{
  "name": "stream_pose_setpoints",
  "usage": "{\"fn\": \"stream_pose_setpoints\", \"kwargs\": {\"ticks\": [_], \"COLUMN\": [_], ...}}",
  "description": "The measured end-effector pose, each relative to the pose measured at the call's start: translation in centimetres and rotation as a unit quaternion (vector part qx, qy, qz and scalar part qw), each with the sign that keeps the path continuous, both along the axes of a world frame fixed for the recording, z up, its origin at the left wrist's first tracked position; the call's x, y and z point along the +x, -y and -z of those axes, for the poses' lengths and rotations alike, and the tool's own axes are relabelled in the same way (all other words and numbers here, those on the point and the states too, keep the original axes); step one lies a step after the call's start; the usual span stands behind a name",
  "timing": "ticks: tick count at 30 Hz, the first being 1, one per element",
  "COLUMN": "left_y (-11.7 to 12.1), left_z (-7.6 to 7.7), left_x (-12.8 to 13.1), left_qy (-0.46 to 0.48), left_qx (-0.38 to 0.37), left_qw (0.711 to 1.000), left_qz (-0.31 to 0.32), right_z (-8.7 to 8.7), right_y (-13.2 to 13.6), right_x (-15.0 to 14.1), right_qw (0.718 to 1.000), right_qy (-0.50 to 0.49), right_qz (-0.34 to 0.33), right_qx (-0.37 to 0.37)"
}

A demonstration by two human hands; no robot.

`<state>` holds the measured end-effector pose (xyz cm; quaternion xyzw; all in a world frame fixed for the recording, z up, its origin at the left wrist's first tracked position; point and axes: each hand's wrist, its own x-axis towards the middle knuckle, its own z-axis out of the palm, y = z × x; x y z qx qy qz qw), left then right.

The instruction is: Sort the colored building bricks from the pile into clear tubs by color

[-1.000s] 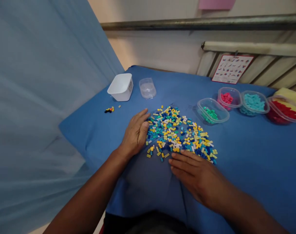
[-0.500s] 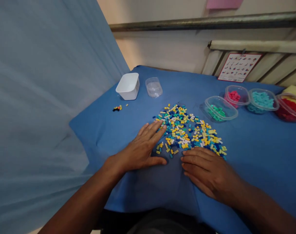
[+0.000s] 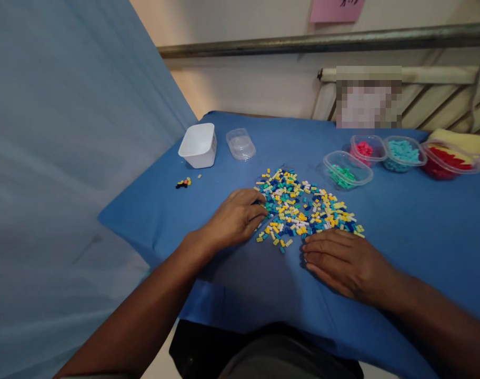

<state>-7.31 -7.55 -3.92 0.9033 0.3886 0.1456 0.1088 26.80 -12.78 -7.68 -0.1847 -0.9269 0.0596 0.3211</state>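
Note:
A spread of small toy building bricks in yellow, white, teal, green and dark blue lies on the blue cloth in front of me. At its left edge is my left hand, its fingers bent down among the bricks and drawn towards the thumb. Whatever sits between those fingertips is hidden. My right hand rests palm down at the near right edge of the bricks, fingers stretched out side by side. Their tips touch the nearest bricks, and nothing shows in that hand.
Clear tubs stand at the right, with green bricks, pink bricks, light blue bricks and red bricks. A white tub, a clear container and a small brick cluster are at the left. Behind runs a metal rail.
My left hand has gone from flat and spread to bent fingers at the bricks' left edge. The right hand stays flat beside the bricks. The camera view has shifted slightly.

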Motion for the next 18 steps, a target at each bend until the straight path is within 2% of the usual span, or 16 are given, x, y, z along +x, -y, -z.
{"fn": "stream_pose_setpoints", "kwargs": {"ticks": [4, 7, 10, 15, 18], "left_y": [-0.6, -0.4, 0.0, 0.0, -0.3], "left_z": [-1.3, -2.2, -2.4, -1.6, -1.8], "left_x": [1.1, 2.4, 3.4, 3.5, 2.9], "left_qy": [-0.071, -0.154, -0.207, -0.209, -0.193], "left_qx": [-0.013, 0.007, 0.028, 0.025, 0.021], "left_qw": [0.997, 0.988, 0.978, 0.977, 0.980], "left_qz": [0.010, -0.001, -0.019, -0.024, -0.038], "right_z": [-0.1, -0.3, -0.3, -0.3, -0.3], "right_y": [0.0, 0.1, 0.2, -0.2, 0.0], "right_x": [0.0, 0.0, -0.1, -0.5, -0.6], "right_qw": [1.000, 1.000, 1.000, 0.999, 0.999], "right_qy": [0.003, -0.003, -0.015, -0.019, -0.015], "right_qz": [-0.003, -0.005, -0.005, -0.018, -0.022], "right_qx": [-0.002, 0.005, 0.006, 0.020, 0.027]}}
